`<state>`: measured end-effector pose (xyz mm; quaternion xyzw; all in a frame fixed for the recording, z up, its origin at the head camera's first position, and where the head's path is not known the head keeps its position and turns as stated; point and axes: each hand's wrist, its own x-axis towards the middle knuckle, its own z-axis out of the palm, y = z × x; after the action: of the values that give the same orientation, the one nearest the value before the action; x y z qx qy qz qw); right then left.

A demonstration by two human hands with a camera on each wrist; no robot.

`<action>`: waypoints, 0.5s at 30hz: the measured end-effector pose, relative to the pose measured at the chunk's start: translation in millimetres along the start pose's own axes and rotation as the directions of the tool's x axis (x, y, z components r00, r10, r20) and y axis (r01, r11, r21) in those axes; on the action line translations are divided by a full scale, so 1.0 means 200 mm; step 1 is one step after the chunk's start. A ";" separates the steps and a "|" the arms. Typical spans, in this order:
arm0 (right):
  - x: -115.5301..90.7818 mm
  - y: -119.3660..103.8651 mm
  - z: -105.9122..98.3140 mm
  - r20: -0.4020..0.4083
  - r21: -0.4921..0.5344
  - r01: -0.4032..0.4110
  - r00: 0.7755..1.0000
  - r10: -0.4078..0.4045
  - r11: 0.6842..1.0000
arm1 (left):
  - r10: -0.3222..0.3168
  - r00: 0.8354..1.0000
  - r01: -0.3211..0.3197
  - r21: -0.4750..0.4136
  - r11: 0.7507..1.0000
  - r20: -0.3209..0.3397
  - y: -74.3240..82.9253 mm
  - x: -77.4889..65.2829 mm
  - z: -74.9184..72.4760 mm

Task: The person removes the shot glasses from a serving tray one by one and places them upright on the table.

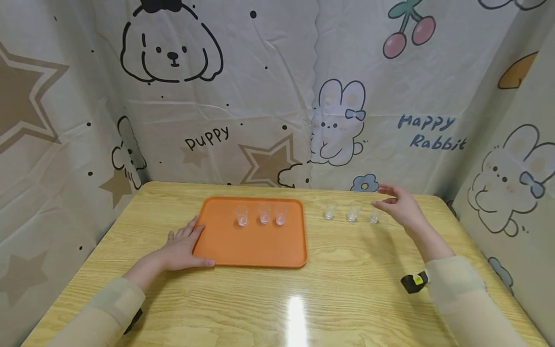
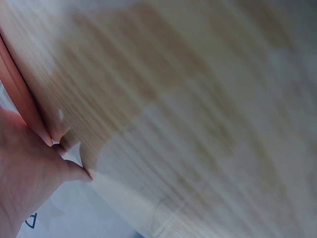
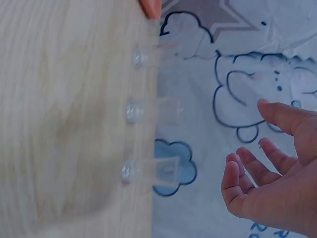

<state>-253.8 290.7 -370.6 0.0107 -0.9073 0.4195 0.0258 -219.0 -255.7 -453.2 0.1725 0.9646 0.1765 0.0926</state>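
Note:
An orange tray (image 1: pixel 250 248) lies flat on the table, with three small see-through cups (image 1: pixel 242 217) upright in a row on its far half. To the tray's right stand three similar cups (image 1: pixel 330 210) on the wood. My left hand (image 1: pixel 184 246) touches the tray's left edge, fingers spread and thumb at the near corner. In the left wrist view that hand (image 2: pixel 29 168) lies beside the orange rim (image 2: pixel 22 94). Near the rightmost cup (image 1: pixel 374 216) hovers my right hand (image 1: pixel 401 207). The right wrist view shows a gap between this hand (image 3: pixel 277 183) and the nearest cup (image 3: pixel 153 171); its fingers are loosely bent, holding nothing.
The wooden table (image 1: pixel 243 303) reaches back to a printed cloth (image 1: pixel 269 96) hanging behind it. More cloth hangs along both sides. A black device (image 1: pixel 414 282) is worn at the right wrist. Light glares on the tabletop near the front.

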 end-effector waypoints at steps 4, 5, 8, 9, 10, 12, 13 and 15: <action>-0.02 -0.09 0.01 0.000 0.013 0.047 0.999 -0.047 0.999 | -0.001 1.000 0.001 -0.008 1.000 0.005 0.00 0.00 0.00; -0.02 -0.11 0.02 -0.002 0.015 0.056 0.998 -0.056 0.998 | -0.001 1.000 0.001 -0.009 1.000 0.006 0.00 0.00 0.00; -0.02 -0.18 0.04 -0.008 0.029 0.065 0.998 -0.064 0.997 | -0.001 1.000 0.001 -0.008 1.000 0.007 0.00 0.00 0.01; -0.02 -0.20 0.05 -0.008 0.040 0.067 0.998 -0.066 0.997 | -0.001 1.000 0.001 -0.007 1.000 0.007 0.00 0.00 0.01; -0.02 -0.22 0.06 -0.009 0.051 0.068 0.998 -0.068 0.996 | -0.001 1.000 0.001 -0.006 1.000 0.007 0.00 0.00 0.01; -0.02 -0.26 0.08 -0.009 0.077 0.075 0.997 -0.075 0.994 | -0.002 1.000 0.002 -0.003 1.000 0.004 0.00 0.00 0.01; -0.02 -0.28 0.10 -0.008 0.092 0.078 0.997 -0.078 0.993 | -0.003 1.000 0.003 -0.002 1.000 0.003 0.00 0.00 0.01; -0.02 -0.31 0.13 -0.009 0.124 0.088 0.996 -0.087 0.988 | -0.003 1.000 0.003 -0.006 1.000 0.002 0.00 0.00 0.00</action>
<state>-248.5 230.8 -339.2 0.0515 -0.8779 0.4739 0.0451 -219.0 -255.5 -453.7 0.1712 0.9642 0.1792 0.0942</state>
